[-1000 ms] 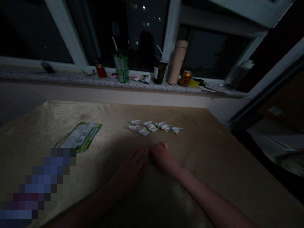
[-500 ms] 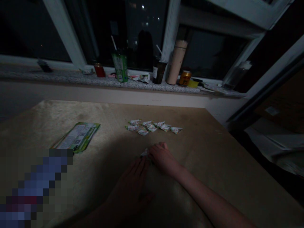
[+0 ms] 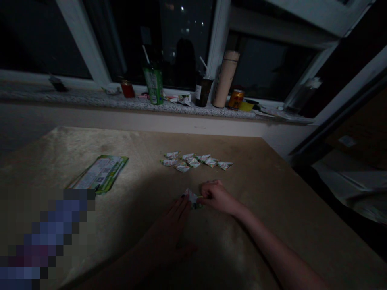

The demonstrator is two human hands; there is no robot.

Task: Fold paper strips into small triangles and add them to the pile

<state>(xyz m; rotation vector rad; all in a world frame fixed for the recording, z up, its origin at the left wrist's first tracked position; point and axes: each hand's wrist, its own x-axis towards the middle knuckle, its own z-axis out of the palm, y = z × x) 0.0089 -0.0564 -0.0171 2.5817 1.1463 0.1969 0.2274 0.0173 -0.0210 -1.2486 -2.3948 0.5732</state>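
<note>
The small folded paper [image 3: 193, 199] lies on the table [image 3: 272, 193] in front of me, near the middle and a little toward my side, half lifted off the surface. It is white with green print and already creased into a rough wedge. I judge it very light and thin. It is stiff only along its folds, easy to crush or tear, and likely to slide on the smooth tabletop unless it is pinned. The safest hold looks to be on a creased edge or corner, with the other side held down. My right hand [image 3: 217, 197] is curled tight, its fingertips pinching the paper's right edge. My left hand [image 3: 172, 223] lies long and flat with the fingers stretched out, gripping nothing, and the tips press on the paper's left edge. Just beyond the hands, apart from them, a cluster of similar folded pieces [image 3: 196, 161] lies in a loose row. Well to the left is a stack of green leaflets [image 3: 101, 173]. Past the table's far edge runs a speckled windowsill [image 3: 75, 98] carrying a red can [image 3: 127, 89], a green cup [image 3: 153, 85] with a straw, a dark bottle [image 3: 203, 92], a tall pale flask [image 3: 226, 78] and an orange can [image 3: 236, 99]. The light is dim, so I cannot read the finer print.
</note>
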